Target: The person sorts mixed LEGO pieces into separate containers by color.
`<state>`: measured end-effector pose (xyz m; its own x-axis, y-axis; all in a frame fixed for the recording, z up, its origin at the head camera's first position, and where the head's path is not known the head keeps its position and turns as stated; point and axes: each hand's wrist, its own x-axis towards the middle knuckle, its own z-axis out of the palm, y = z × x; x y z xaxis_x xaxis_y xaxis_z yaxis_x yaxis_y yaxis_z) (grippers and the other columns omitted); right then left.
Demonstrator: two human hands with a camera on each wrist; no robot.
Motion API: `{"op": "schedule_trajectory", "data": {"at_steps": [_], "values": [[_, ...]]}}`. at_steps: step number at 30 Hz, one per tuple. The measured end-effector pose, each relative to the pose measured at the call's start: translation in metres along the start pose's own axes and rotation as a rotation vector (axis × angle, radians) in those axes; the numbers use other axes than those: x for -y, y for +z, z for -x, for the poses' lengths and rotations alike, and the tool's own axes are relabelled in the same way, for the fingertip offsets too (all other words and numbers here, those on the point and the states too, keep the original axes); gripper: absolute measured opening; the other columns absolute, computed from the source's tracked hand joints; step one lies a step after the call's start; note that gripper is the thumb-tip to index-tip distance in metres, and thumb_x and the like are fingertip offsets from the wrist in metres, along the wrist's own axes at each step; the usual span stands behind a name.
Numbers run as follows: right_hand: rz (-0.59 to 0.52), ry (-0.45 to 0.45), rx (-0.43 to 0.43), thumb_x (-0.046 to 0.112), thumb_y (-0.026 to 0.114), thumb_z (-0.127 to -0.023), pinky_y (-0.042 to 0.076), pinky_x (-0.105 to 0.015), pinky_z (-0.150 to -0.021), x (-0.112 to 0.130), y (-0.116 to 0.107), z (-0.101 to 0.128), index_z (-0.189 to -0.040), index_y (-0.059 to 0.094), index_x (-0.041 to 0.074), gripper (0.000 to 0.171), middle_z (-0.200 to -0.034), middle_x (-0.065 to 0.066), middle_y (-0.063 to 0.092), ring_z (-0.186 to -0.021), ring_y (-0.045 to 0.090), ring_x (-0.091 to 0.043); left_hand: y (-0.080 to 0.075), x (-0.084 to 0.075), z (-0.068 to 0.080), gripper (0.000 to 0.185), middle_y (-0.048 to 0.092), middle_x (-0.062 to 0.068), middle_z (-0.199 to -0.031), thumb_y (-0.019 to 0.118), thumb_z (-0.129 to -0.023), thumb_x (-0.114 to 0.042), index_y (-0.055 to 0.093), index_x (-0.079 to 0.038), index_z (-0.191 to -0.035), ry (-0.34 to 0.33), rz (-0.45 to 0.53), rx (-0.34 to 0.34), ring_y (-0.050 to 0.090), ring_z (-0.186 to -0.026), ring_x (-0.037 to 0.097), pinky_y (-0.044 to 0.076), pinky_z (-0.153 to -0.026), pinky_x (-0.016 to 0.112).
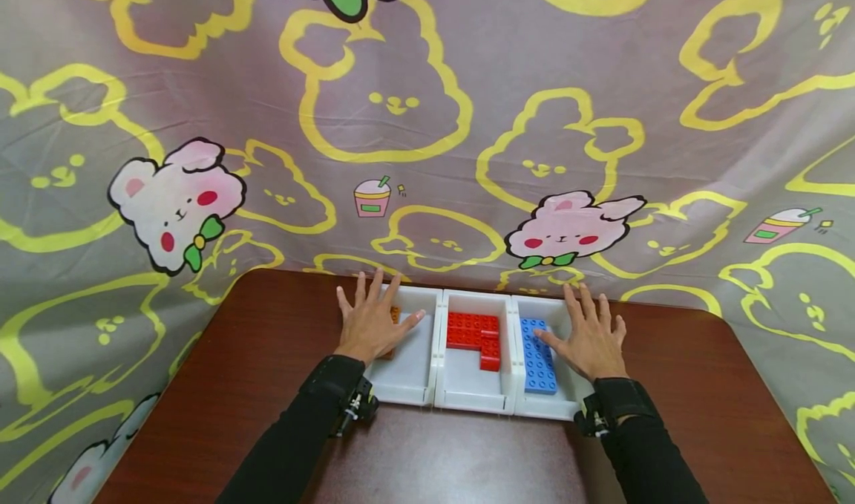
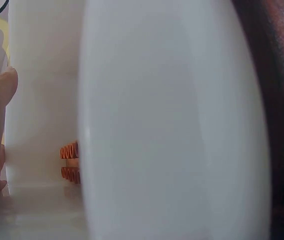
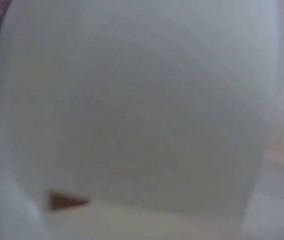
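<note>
Resting flat with fingers spread, the left hand [image 1: 371, 324] lies over the left white bin [image 1: 414, 374], and it holds nothing. An orange brick [image 1: 395, 315] peeks out from under it, at about 1 o'clock from the palm. In the left wrist view the orange brick [image 2: 69, 162] shows as a small studded bit behind a blurry white wall, with a fingertip [image 2: 2, 87] at 9 o'clock.

The right hand [image 1: 588, 337] is flat and spread too, over the right white bin [image 1: 544, 407]. Its thumb touches the blue brick [image 1: 537, 355], which lies long and flat at 9 o'clock from the palm. The hand is not pinching it. The right wrist view is almost all blurry white, so it tells little.

Between the two sits the middle white bin [image 1: 470, 393] with a red L-shaped brick [image 1: 477, 335] inside, not touched by either hand.

The three bins stand side by side, touching, at the far edge of the brown table [image 1: 267, 385]. Bare table lies at 6 o'clock, and also at 9 and 3 o'clock of the bins. A bunny-print cloth [image 1: 427, 118] hangs close behind at 12 o'clock, so there is little room that way.
</note>
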<state>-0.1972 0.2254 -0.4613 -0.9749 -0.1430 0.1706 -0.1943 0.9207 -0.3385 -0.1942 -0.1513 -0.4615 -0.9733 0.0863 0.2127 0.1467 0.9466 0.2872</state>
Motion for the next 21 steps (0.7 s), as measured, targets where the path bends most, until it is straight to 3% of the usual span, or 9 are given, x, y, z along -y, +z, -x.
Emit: {"op": "schedule_trajectory", "data": {"at_steps": [8, 15, 21], "values": [[-0.007, 0.000, 0.019, 0.058, 0.064, -0.084, 0.002, -0.076, -0.101, -0.0018, 0.0000, 0.0007, -0.156, 0.017, 0.012, 0.098, -0.157, -0.024, 0.016, -0.139, 0.009, -0.053, -0.0006, -0.0020, 0.0003, 0.088, 0.019, 0.014, -0.159, 0.050, -0.086, -0.072, 0.031, -0.021, -0.154, -0.011, 0.005, 0.003, 0.015, -0.143, 0.043, 0.000, -0.106, 0.070], [0.001, 0.014, 0.045, 0.059, 0.062, -0.085, 0.006, -0.076, -0.100, -0.0010, -0.0020, 0.0018, -0.155, 0.020, 0.010, 0.096, -0.156, -0.025, 0.019, -0.138, 0.011, -0.053, -0.0013, -0.0028, 0.0023, 0.087, 0.017, 0.015, -0.160, 0.053, -0.087, -0.068, 0.029, -0.020, -0.155, -0.010, 0.061, 0.020, 0.023, -0.141, 0.043, -0.005, -0.107, 0.068], [-0.004, 0.035, 0.057, 0.061, 0.062, -0.084, 0.009, -0.076, -0.100, 0.0001, -0.0014, 0.0039, -0.152, 0.026, 0.007, 0.093, -0.155, -0.024, 0.021, -0.138, 0.013, -0.053, -0.0033, -0.0034, 0.0065, 0.086, 0.024, 0.015, -0.157, 0.054, -0.088, -0.067, 0.030, -0.019, -0.155, -0.039, 0.142, 0.049, 0.044, -0.127, 0.045, 0.017, -0.107, 0.066]]}}
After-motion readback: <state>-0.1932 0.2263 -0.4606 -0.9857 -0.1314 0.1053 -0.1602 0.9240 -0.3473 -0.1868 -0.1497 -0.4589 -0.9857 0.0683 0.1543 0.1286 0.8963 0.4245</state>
